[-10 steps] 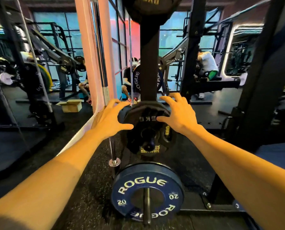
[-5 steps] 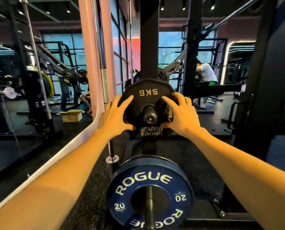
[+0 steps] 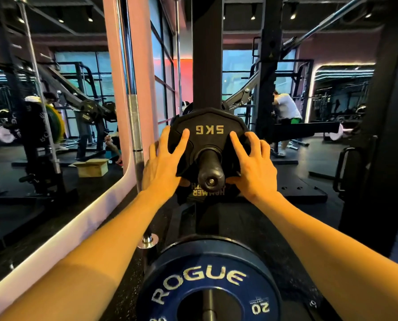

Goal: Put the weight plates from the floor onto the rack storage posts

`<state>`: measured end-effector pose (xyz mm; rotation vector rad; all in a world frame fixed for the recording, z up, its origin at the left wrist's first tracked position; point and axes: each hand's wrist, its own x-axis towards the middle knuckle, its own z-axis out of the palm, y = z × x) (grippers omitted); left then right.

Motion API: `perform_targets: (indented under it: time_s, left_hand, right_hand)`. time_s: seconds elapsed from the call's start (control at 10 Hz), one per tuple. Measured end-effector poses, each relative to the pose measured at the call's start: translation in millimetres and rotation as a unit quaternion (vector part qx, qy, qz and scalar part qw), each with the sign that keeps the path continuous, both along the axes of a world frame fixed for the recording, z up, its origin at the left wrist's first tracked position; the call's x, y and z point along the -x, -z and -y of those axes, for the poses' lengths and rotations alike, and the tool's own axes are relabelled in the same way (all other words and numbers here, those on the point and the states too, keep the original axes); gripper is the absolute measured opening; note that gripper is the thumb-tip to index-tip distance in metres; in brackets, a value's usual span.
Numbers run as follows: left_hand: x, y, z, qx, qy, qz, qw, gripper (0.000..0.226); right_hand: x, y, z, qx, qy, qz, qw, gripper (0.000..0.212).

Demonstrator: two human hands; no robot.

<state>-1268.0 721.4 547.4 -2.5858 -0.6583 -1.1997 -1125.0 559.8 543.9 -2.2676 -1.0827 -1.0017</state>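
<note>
A black 5 kg weight plate [image 3: 209,128] with gold lettering sits on a black storage post [image 3: 210,173] of the rack upright [image 3: 207,66]; the post's capped end pokes through its centre hole. My left hand [image 3: 164,162] lies on the plate's left side with fingers spread and straight. My right hand [image 3: 252,164] presses on its right side, fingers spread on the face, thumb by the hub. A blue 20 kg Rogue plate [image 3: 210,283] hangs on a lower post directly below.
A chrome barbell [image 3: 134,126] stands upright just left of the rack beside a wall mirror [image 3: 42,135]. A cardboard box [image 3: 93,167] shows in the mirror. A person [image 3: 286,112] works at a machine behind on the right. Black rack frame [image 3: 376,135] on the right.
The 5 kg plate has slid further back on the post, so more of the post end sticks out. Both hands stayed on its sides and moved forward with it.
</note>
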Motion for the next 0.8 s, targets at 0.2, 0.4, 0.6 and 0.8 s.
perform_targets:
  time_s: [0.2, 0.4, 0.6, 0.8]
  left_hand:
    - [-16, -6, -26, 0.009, 0.020, -0.012, 1.000, 0.121]
    - [-15, -4, -18, 0.006, -0.005, -0.018, 1.000, 0.122]
    - [-15, -8, -8, 0.008, -0.069, -0.064, 0.996, 0.116]
    - [21, -69, -1, 0.006, -0.062, -0.175, 0.983, 0.082]
  right_hand:
    - [-22, -4, -11, 0.002, -0.016, 0.020, 1.000, 0.114]
    - [-20, 1, -11, 0.000, -0.003, 0.026, 1.000, 0.116]
    - [-11, -3, -15, 0.037, 0.014, -0.007, 0.999, 0.112]
    - [8, -50, 16, 0.110, -0.003, -0.084, 0.990, 0.101]
